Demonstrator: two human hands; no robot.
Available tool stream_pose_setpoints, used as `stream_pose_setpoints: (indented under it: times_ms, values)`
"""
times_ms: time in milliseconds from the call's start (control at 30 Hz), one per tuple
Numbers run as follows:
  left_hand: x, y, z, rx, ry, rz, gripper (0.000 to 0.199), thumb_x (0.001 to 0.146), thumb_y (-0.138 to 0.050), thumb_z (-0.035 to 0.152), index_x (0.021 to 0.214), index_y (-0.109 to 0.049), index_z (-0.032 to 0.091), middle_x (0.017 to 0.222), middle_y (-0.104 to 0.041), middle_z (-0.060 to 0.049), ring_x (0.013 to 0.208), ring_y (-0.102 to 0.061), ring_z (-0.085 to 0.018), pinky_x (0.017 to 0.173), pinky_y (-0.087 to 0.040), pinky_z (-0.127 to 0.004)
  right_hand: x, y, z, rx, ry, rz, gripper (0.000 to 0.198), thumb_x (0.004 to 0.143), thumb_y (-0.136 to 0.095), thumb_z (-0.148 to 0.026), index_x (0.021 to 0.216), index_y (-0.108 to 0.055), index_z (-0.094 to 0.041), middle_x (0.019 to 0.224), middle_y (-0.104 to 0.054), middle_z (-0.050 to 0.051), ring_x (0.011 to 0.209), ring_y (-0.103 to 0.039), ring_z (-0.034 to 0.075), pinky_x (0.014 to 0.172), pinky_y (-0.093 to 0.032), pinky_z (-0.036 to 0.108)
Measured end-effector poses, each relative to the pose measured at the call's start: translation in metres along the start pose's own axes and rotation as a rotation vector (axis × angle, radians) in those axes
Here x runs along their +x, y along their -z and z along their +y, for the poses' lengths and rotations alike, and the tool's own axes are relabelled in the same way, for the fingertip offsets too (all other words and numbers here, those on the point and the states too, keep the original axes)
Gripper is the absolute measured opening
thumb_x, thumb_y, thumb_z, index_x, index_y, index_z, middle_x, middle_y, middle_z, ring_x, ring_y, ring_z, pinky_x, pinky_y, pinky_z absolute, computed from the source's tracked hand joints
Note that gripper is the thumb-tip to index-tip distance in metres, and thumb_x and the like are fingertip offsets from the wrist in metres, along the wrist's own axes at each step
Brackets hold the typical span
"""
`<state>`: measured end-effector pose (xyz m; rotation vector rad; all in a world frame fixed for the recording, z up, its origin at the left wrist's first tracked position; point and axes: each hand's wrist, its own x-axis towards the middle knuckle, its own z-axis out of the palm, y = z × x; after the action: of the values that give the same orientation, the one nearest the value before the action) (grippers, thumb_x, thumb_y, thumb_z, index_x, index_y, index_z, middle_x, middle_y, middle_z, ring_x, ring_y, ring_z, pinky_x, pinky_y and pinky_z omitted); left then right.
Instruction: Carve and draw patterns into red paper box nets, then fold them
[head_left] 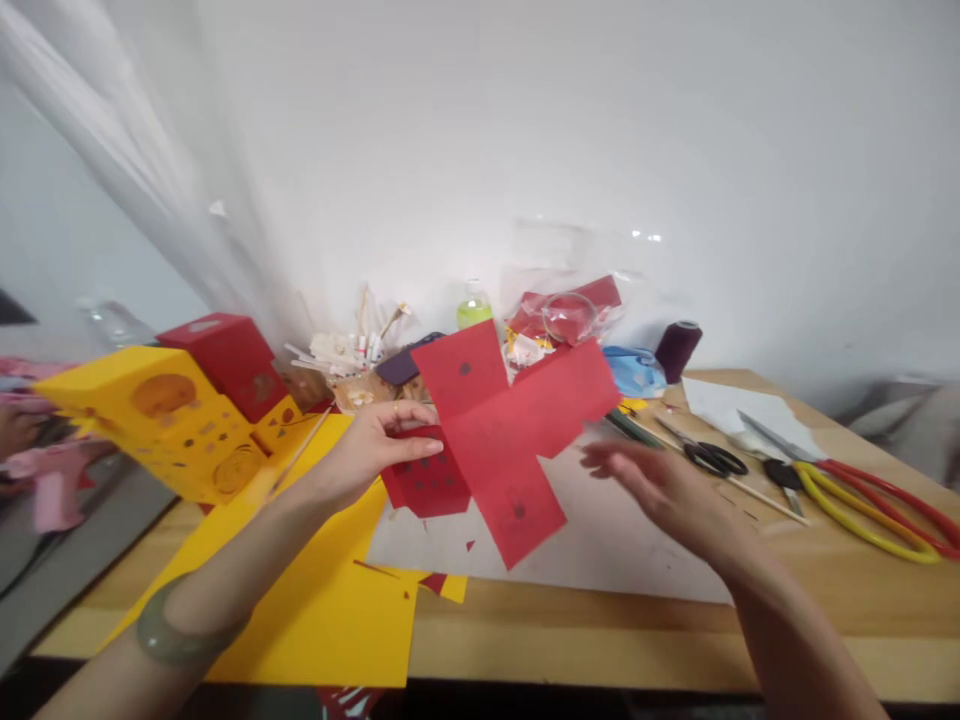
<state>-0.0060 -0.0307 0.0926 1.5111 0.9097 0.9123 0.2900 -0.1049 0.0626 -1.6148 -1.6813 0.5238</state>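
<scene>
My left hand (390,440) pinches the left flap of a red paper cutout (487,430), thumb on top. The cutout is a cross-shaped box net with creased panels, small dark holes in some of them and a patterned flap under my thumb. It is held up above the table, tilted. My right hand (652,490) hovers just right of the cutout, apart from it, fingers loosely spread and slightly blurred. Beneath lies a whitish sheet (630,550), and yellow card (322,620) spreads under my left forearm.
Yellow (172,420) and red (225,360) paper boxes with cutouts stand at left. Black-handled scissors (712,458), large red-and-yellow-handled scissors (870,500) and a thin stick (772,500) lie at right. Behind are a green-liquid bottle (473,308), a thread spool (679,348) and a plastic bag (570,310).
</scene>
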Motion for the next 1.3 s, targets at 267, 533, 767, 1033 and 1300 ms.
stream_pose_setpoints:
  times_ms: [267, 533, 767, 1033, 1300]
  values:
    - [-0.006, -0.01, 0.013, -0.206, -0.086, 0.053, 0.032, 0.063, -0.076, 0.028, 0.092, -0.066, 0.017, 0.097, -0.069, -0.004, 0.086, -0.065, -0.019, 0.077, -0.052, -0.029, -0.023, -0.042, -0.047, 0.819, -0.13, -0.027, 0.037, 0.063, -0.077, -0.033, 0.097, -0.068, -0.024, 0.103, -0.072, 0.006, 0.096, -0.066, 0.029, 0.082, -0.053, 0.045]
    - [-0.049, -0.048, -0.003, -0.623, 0.069, 0.035, 0.07, 0.082, -0.033, 0.07, 0.132, -0.041, 0.02, 0.126, -0.054, -0.011, 0.115, -0.052, -0.029, 0.089, -0.047, -0.041, -0.03, -0.054, -0.076, 0.914, -0.11, 0.226, 0.032, 0.065, -0.076, -0.033, 0.093, -0.07, -0.018, 0.095, -0.074, 0.007, 0.091, -0.068, 0.028, 0.08, -0.055, 0.041]
    - [-0.064, -0.078, -0.002, -0.758, -0.086, -0.077, 0.087, 0.067, -0.048, 0.079, 0.13, -0.044, 0.019, 0.13, -0.049, -0.015, 0.117, -0.046, -0.033, 0.092, -0.043, -0.045, -0.034, -0.063, -0.072, 0.821, -0.184, 0.442, 0.029, 0.065, -0.076, -0.036, 0.087, -0.071, -0.018, 0.091, -0.074, 0.006, 0.088, -0.067, 0.026, 0.076, -0.055, 0.035]
    - [-0.066, -0.088, -0.017, -0.716, -0.06, -0.058, 0.076, 0.046, -0.086, 0.045, 0.112, -0.057, 0.023, 0.127, -0.053, -0.01, 0.118, -0.047, -0.03, 0.092, -0.044, -0.038, -0.029, -0.074, -0.072, 0.872, -0.137, 0.559, 0.031, 0.069, -0.073, -0.033, 0.094, -0.068, -0.015, 0.092, -0.072, 0.009, 0.091, -0.065, 0.029, 0.085, -0.051, 0.045]
    - [-0.064, -0.093, -0.001, -0.705, 0.115, 0.157, 0.025, 0.055, -0.082, 0.017, 0.077, -0.071, 0.015, 0.081, -0.071, -0.003, 0.078, -0.064, -0.014, 0.076, -0.049, -0.024, -0.039, -0.08, -0.082, 0.824, -0.105, 0.54, 0.039, 0.066, -0.076, -0.029, 0.102, -0.067, -0.017, 0.098, -0.072, 0.008, 0.093, -0.066, 0.026, 0.086, -0.052, 0.039]
